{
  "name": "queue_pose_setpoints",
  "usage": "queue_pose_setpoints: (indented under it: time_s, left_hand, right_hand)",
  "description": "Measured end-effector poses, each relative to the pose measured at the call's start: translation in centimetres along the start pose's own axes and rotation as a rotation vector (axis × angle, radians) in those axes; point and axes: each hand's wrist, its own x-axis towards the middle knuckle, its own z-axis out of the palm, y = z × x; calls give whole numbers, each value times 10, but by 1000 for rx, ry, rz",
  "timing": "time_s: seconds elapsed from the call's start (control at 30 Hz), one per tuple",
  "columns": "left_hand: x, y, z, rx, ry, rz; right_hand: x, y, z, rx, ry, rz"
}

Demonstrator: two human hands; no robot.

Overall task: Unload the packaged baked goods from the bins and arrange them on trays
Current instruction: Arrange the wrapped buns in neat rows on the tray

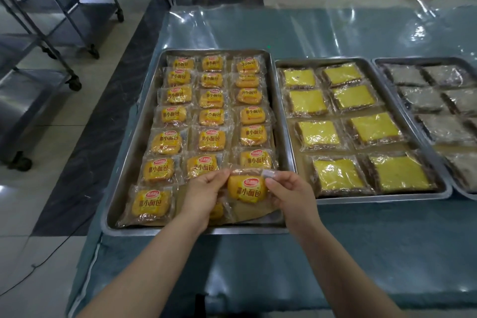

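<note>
Packaged bun (pixel 246 188), orange-yellow in a clear wrapper, sits over the near end of the left tray (pixel 154 230), held between both hands. The left hand (pixel 204 193) curls its fingers (pixel 219 175) round the wrapper's left edge, and the right hand (pixel 289 193) pinches the upper right corner between thumb and forefinger. Another bun (pixel 216 210) lies partly hidden under the left hand. Three columns of like buns fill the tray. Just beside it on the surface (pixel 361 253) stands a middle tray (pixel 361 199) of yellow-topped cake slices (pixel 317 134), then a right tray (pixel 377 64) of greyish wrapped pieces.
</note>
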Motion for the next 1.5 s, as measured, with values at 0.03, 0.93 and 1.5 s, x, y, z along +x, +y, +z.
queue_pose_setpoints:
  time_s: [0.03,0.93,1.5]
  left_hand:
    - [1,-2,2,25,32,34]
    - [38,-40,-27,1379,-27,538]
    - [44,-43,-37,1397,-335,424]
  right_hand:
    - [0,2,-1,-11,-1,-1]
    - [31,23,25,-1512,-325,-622]
    - [45,29,22,-1700,-435,-410]
